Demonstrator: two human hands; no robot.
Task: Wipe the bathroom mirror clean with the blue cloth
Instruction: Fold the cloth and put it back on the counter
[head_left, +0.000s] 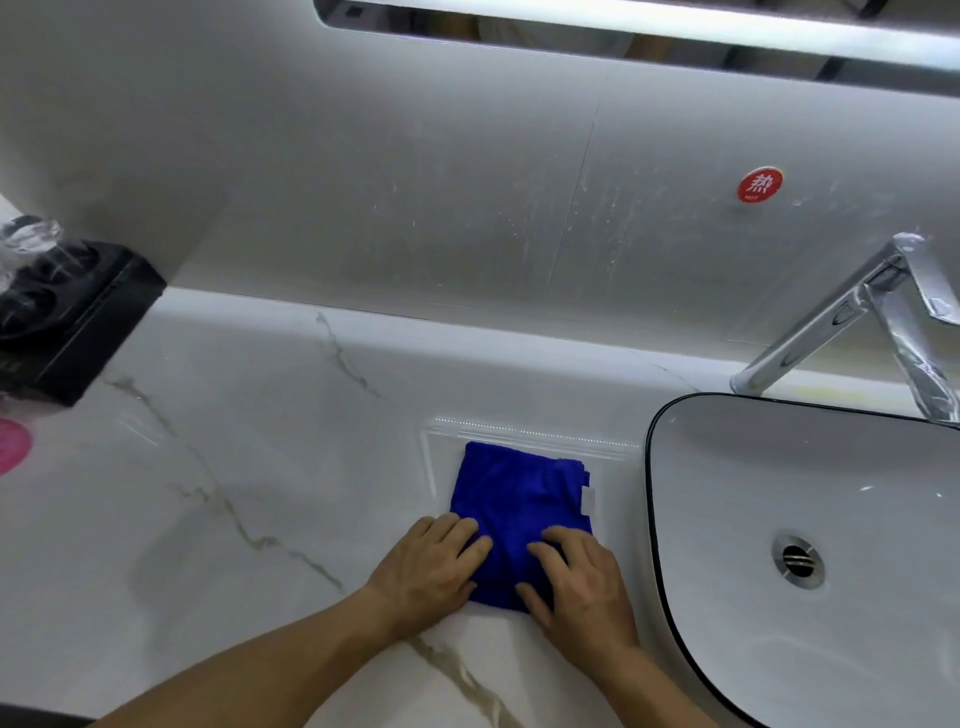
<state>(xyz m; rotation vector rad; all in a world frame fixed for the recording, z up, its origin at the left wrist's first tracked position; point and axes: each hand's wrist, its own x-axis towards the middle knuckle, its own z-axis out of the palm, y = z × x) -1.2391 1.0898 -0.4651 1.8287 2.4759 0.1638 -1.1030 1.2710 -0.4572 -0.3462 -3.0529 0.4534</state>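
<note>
bathrm, basin (727, 467), tap (810, 338), mirror (623, 31)

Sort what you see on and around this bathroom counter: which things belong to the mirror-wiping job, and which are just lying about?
Belong to the job:
blue cloth, folded on the counter
mirror, at the top edge
left hand and right hand, both resting on the cloth

Just lying about:
tap
basin
black box
pink disc
red sticker

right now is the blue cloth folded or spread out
Folded: the blue cloth lies as a compact, layered square on the counter, both hands resting on its near edge.
</note>
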